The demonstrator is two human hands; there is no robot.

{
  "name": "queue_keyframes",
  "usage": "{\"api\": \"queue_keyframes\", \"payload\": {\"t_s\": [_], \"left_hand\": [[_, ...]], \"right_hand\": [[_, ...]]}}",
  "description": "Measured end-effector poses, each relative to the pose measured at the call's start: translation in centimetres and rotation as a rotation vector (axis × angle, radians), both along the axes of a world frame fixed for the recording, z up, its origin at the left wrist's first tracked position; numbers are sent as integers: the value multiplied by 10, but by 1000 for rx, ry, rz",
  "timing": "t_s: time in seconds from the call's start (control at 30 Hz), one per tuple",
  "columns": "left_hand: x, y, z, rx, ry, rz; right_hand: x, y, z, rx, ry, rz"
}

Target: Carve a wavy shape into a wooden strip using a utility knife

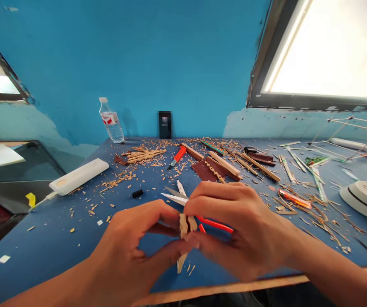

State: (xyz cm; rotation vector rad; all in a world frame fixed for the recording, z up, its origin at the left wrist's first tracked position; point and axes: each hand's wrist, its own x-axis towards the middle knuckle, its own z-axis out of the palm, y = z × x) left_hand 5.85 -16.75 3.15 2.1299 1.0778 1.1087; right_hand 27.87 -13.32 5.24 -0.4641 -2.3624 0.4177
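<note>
Between the fingertips of both hands is a small light-brown carved wood piece point(187, 225) with a dark line down its middle. My left hand point(138, 238) pinches it from the left, thumb below and forefinger above. From the right, the thumb and fingers of my right hand point(237, 226) close on the same piece. Scissors point(175, 198) with red handles lie on the table behind, partly hidden by my right hand. A white pen-like thing point(180, 187) is beside their blades. Under my fingertips shows a flat wood strip point(181, 263).
Wood shavings litter the blue table point(52, 234). Farther back lie a red utility knife point(177, 156), wood sticks point(224, 163) and a black cap point(137, 194). A water bottle point(112, 123) and a white power strip point(79, 175) are left; a stick frame point(349, 136) stands right.
</note>
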Motion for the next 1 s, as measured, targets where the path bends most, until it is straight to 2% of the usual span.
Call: {"api": "queue_keyframes", "payload": {"t_s": [0.17, 0.27, 0.4, 0.5, 0.57, 0.73, 0.83, 0.9, 1.0], "left_hand": [[-6, -10, -6, 111, 66, 34], [-10, -12, -10, 152, 84, 41], [-11, -13, -14, 210, 78, 96], [-13, -11, -15, 255, 67, 130], [-15, -7, -13, 286, 121, 116], [-19, 6, -5, 334, 194, 80], [-14, 8, 0, 328, 126, 46], [-8, 6, 0, 289, 51, 67], [1, 2, -2, 168, -22, 101]], "right_hand": [[-8, 9, -6, 25, 118, 178], [-20, 14, -13, 88, 209, 209], [-36, 17, -18, 78, 370, 242], [-42, 20, -15, 46, 333, 272], [-43, 21, -12, 27, 281, 256], [-43, 18, -4, 46, 244, 117], [-42, 11, 1, -3, 148, 70], [-42, 5, 3, -20, 81, 38], [-38, -4, 3, 1, 28, -17]]}}
